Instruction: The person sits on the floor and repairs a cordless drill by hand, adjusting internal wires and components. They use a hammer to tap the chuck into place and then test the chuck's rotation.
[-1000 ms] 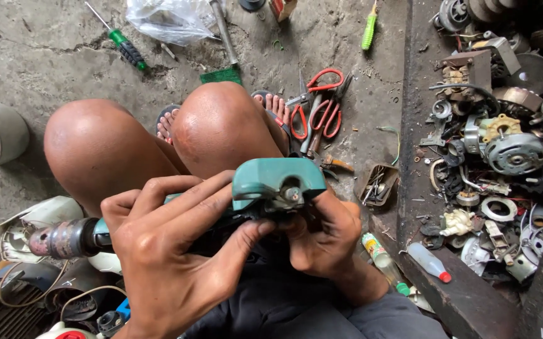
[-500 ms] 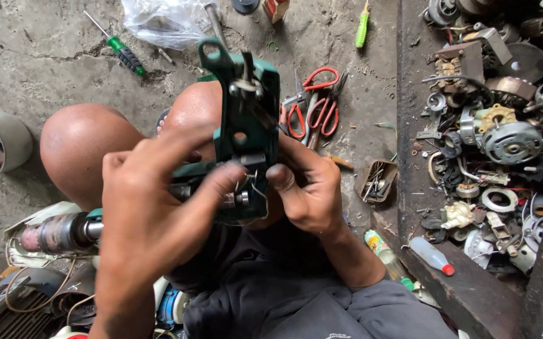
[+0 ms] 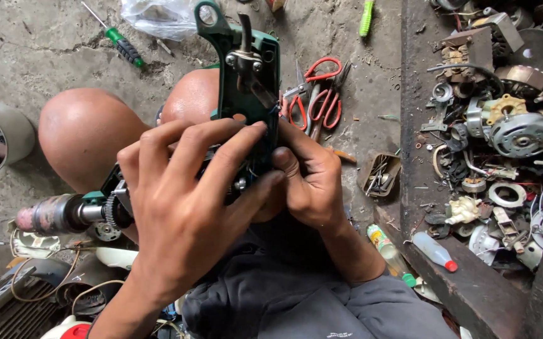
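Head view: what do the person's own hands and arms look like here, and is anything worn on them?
Both the left hand and the right hand are bare: no gloves, rings or watch show. Both forearms are uncovered, with no sleeves visible. The fingers look smudged with grime.

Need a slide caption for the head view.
Both hands, left and right, hold a green tool housing above the knees.

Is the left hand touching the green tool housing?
Touching. The head view shows the left hand with its fingertips pressed onto the green tool housing.
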